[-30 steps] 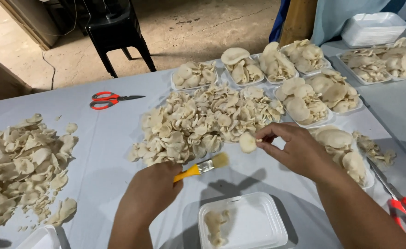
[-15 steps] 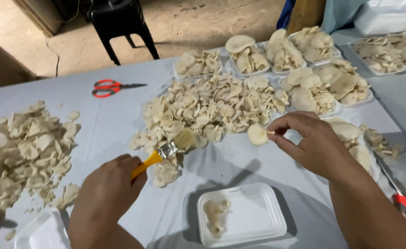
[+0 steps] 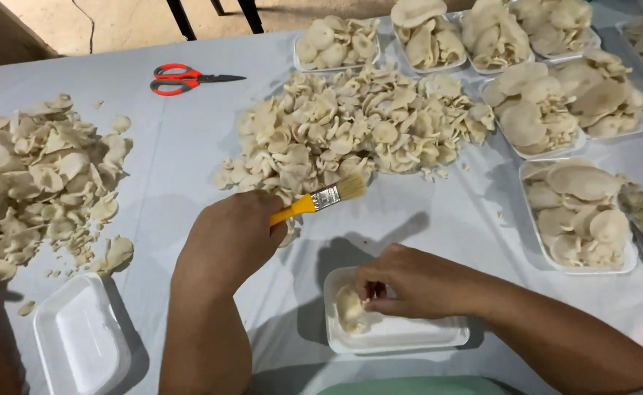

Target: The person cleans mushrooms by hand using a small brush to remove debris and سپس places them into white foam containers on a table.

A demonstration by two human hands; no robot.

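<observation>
From the head camera, the left hand (image 3: 230, 238) is gripping one yellow-handled brush (image 3: 320, 199), its long axis tilting up-right, bristles sticking out beyond the fist toward the middle mushroom pile (image 3: 350, 128). The right hand (image 3: 416, 281) is pinching one mushroom piece (image 3: 349, 307) inside the white foam tray (image 3: 409, 333).

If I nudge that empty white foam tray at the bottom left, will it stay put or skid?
The empty foam tray looks thin and light for its size, so a nudge would probably send it sliding over the smooth table cover. With nothing inside to weigh it down, pressing on one rim might tip it. Its thin walls could dent under a firm pinch.
</observation>
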